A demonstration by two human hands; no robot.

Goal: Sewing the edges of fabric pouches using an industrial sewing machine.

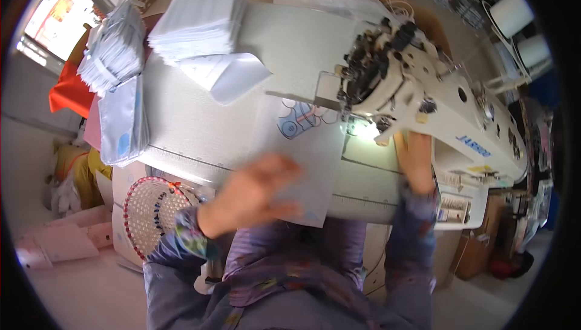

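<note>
A white fabric panel [302,175] with a blue printed picture lies on the sewing machine bed, its far right part beside the lit needle area, its near end over the front edge. My left hand [257,194] is above the panel's left side, blurred by motion, thumb and fingers apart with nothing seen between them. Under the arm of the cream sewing machine [417,94] rests my right hand [416,160], right of the needle. The machine head hides its fingertips, so I cannot tell whether it holds anything.
A tall stack of white fabric pieces [203,12] stands at the back left, one loose folded piece [227,75] in front. Tied bundles [115,51] sit at the left edge. A woven basket [148,212] is below the table's left front. Thread cones [511,14] stand far right.
</note>
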